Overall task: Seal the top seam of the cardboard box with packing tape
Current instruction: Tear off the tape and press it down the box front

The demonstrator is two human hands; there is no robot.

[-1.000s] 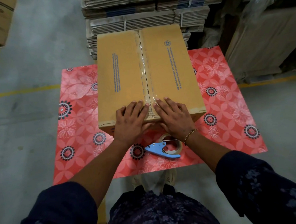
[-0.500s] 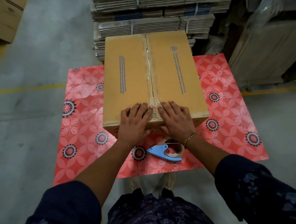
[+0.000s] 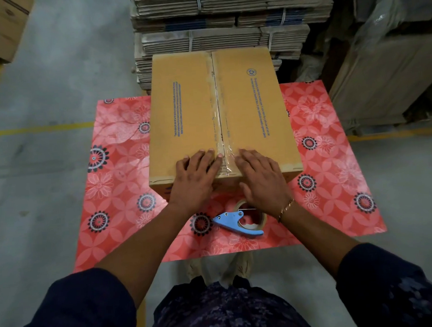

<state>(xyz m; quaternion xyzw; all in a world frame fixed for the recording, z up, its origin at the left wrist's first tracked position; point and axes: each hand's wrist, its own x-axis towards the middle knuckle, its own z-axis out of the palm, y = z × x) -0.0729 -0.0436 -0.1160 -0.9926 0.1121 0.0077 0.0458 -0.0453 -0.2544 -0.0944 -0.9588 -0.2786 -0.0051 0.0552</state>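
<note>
A closed brown cardboard box (image 3: 187, 109) with blue print stands on a table under a red flowered cloth (image 3: 116, 183). Clear packing tape (image 3: 218, 113) runs along its top middle seam and folds over the near edge. My left hand (image 3: 194, 179) lies flat on the box's near edge, just left of the tape. My right hand (image 3: 262, 177) lies flat to the right of the tape, fingers spread, a bracelet on its wrist. Neither hand holds anything. A roll of tape in a blue dispenser (image 3: 240, 222) lies on the cloth just in front of the box, between my wrists.
Bundled stacks of flat cardboard (image 3: 227, 20) stand right behind the table. Large wrapped cartons (image 3: 385, 74) fill the right side. Another carton (image 3: 0, 27) sits at the far left on the grey concrete floor, which carries a yellow line (image 3: 38, 129).
Both hands have slid a little apart across the near end of the tape. The view has shifted, so the box sits lower and further right in frame.
</note>
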